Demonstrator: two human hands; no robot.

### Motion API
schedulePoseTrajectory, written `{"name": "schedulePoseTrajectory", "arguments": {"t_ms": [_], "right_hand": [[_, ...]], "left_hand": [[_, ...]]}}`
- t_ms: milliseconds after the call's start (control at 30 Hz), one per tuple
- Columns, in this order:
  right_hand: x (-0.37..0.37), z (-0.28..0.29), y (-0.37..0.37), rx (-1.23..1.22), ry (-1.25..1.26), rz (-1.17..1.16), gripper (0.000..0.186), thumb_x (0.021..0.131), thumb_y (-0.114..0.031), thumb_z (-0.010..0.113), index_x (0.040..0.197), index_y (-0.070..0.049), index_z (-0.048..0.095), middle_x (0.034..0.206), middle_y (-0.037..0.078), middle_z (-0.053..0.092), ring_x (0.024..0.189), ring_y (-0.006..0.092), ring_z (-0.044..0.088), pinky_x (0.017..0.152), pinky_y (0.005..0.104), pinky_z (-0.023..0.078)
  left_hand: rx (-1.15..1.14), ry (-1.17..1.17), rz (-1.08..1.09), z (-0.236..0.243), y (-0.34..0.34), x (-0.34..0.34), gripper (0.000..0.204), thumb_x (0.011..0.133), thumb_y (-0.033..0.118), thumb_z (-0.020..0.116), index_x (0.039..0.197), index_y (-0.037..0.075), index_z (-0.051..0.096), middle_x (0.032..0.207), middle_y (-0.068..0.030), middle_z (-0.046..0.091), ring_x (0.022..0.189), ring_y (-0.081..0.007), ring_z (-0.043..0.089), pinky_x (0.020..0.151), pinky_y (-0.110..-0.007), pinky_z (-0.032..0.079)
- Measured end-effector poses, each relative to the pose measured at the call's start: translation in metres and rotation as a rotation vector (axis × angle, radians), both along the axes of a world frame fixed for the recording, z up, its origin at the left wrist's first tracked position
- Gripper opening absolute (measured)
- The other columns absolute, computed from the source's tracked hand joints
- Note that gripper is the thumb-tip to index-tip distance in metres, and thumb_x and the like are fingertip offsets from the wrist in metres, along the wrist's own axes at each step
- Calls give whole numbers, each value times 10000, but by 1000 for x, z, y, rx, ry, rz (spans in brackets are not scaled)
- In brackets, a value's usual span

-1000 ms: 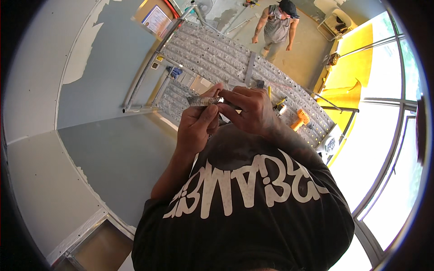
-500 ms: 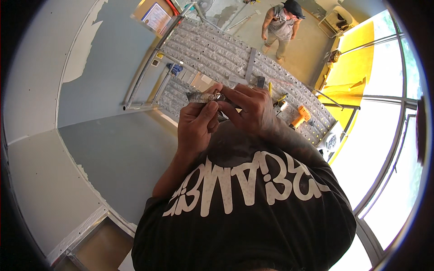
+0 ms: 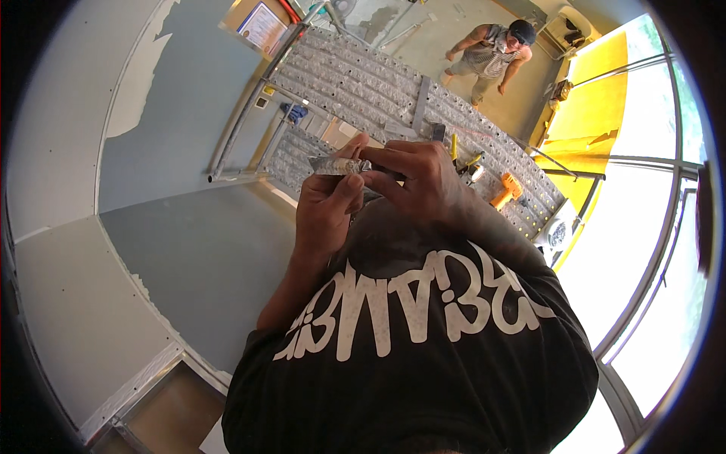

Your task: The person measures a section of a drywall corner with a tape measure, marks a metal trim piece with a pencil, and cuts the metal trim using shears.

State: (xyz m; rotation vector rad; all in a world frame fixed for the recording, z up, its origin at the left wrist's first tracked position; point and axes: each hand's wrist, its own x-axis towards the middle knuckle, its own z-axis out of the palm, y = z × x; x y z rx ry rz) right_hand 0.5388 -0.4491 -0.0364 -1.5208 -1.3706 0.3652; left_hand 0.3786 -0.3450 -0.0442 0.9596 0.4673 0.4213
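Both my hands are raised close together in front of my chest, gripping one short, narrow, silvery metal piece (image 3: 331, 165). Thumb and bent fingers of my left hand (image 3: 325, 206) pinch it from below. My right hand (image 3: 420, 174) has its index finger and thumb closed at the right end of the piece, and its other fingers are curled. The left end tapers and sticks out past my fingers. What exactly the right fingertips press on is partly hidden.
Perforated metal scaffold planks (image 3: 355, 76) with tube rails (image 3: 246, 113) lie beyond my hands. On them are an orange power drill (image 3: 507, 191), yellow-handled tools (image 3: 472, 161) and a round white device (image 3: 557, 233). A person (image 3: 493, 57) stands on the floor below. Windows (image 3: 643, 265) fill the right side.
My hands stay nearly in place; the right fingers have shifted slightly and more of the metal piece shows. The person below has moved to the right, arms now out from the body.
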Motion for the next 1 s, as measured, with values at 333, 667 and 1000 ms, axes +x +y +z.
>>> {"name": "schedulePoseTrajectory", "arguments": {"t_ms": [333,667,1000], "right_hand": [[-7,-5,-1,38,-143,-85,329,846,-253,773,1111,-64,724,682,66,628,512,233,615,478,358,465],[-14,-6,-1,26,-87,-67,346,865,-234,755,1163,-65,710,700,70,639,546,228,636,498,363,485],[-12,-4,0,5,-112,-4,338,846,-242,768,1124,-54,722,716,81,663,550,245,647,500,372,492]], "left_hand": [[-18,-23,47,4,-5,-3,426,992,133,627,1377,-31,543,845,18,588,597,-35,332,533,-208,263],[46,87,143,8,-8,-5,417,984,99,634,1368,-37,550,861,0,612,607,-44,361,544,-205,293],[10,-62,74,-6,-2,-13,440,985,76,619,1396,-46,523,1097,-37,652,655,-45,383,563,-219,314]]}}
